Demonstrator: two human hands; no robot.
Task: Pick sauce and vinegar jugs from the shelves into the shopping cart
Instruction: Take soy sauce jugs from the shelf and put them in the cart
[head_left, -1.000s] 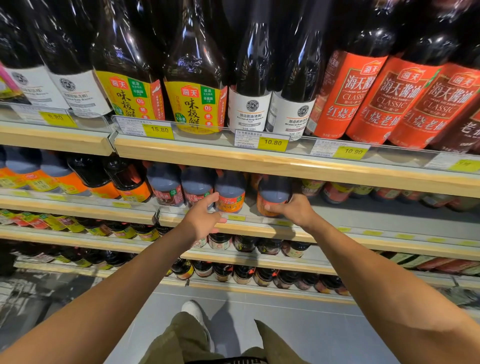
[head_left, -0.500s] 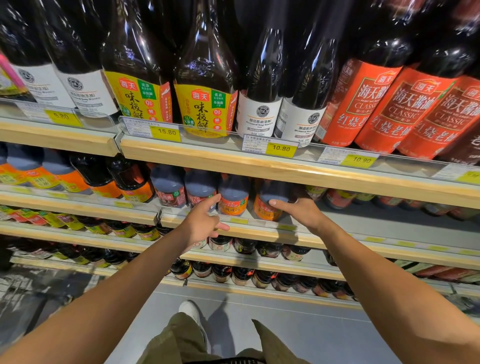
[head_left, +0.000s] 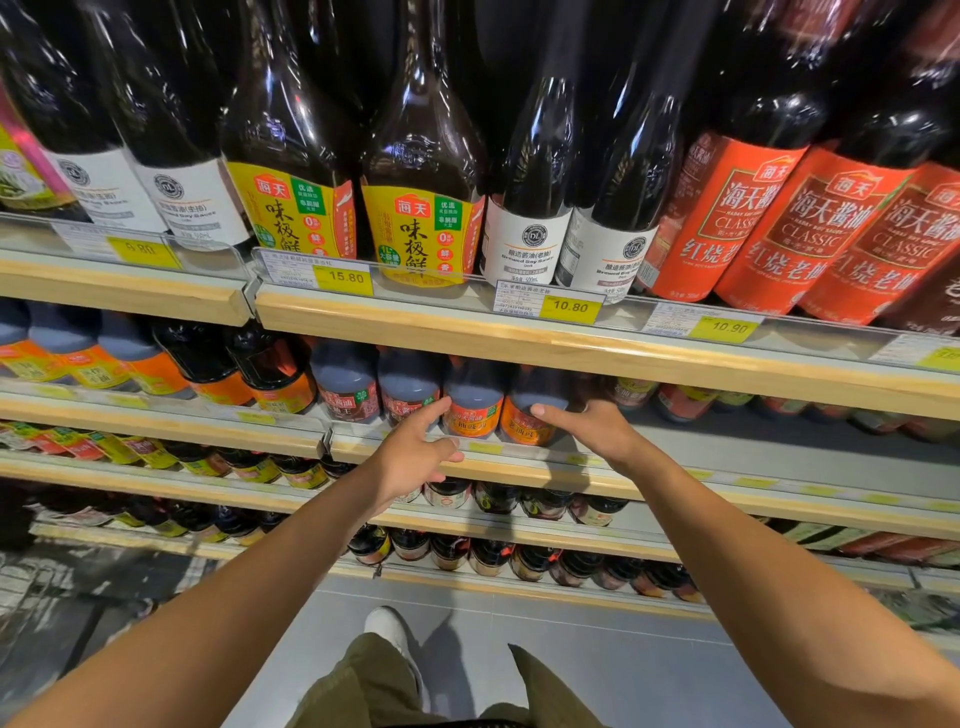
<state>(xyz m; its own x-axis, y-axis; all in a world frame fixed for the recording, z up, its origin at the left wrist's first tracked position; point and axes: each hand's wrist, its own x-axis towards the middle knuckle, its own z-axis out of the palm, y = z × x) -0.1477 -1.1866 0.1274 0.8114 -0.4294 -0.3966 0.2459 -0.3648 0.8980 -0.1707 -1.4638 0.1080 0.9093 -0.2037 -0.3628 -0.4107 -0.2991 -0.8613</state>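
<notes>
Left hand (head_left: 413, 457) and right hand (head_left: 597, 431) hover by orange-labelled jugs (head_left: 474, 415).

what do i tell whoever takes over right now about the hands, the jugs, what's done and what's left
Left hand: open, holds nothing, index finger reaching toward the left orange-label jug.
Right hand: open, holds nothing, fingers straight beside the right orange-label jug; whether it touches the jug cannot be told.
Jugs: both stand side by side at the front of the second shelf. The cart is out of view.
Done: neither jug is off the shelf.
Left: grip a jug, lift it clear of the shelf above, and put it in the cart.
</notes>
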